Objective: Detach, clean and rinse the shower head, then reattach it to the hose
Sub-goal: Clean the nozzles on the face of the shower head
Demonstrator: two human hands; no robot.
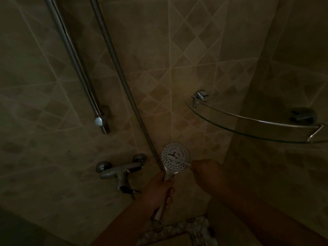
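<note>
The white round shower head (175,156) faces up toward me, its spray plate dotted with holes. My left hand (159,189) is wrapped around its handle just below the head. My right hand (205,172) sits at the head's right edge and holds a thin pale tool, perhaps a small brush (182,163), laid across the lower part of the spray plate. The metal hose (122,80) runs from the top of the view down to my left hand. The joint between hose and handle is hidden in the dim light.
A chrome slide rail (76,63) slopes down the tiled wall to its bracket (101,121). The mixer tap (119,172) sits left of my left hand. A curved glass corner shelf (248,126) with a chrome rail projects at right. The room is very dark.
</note>
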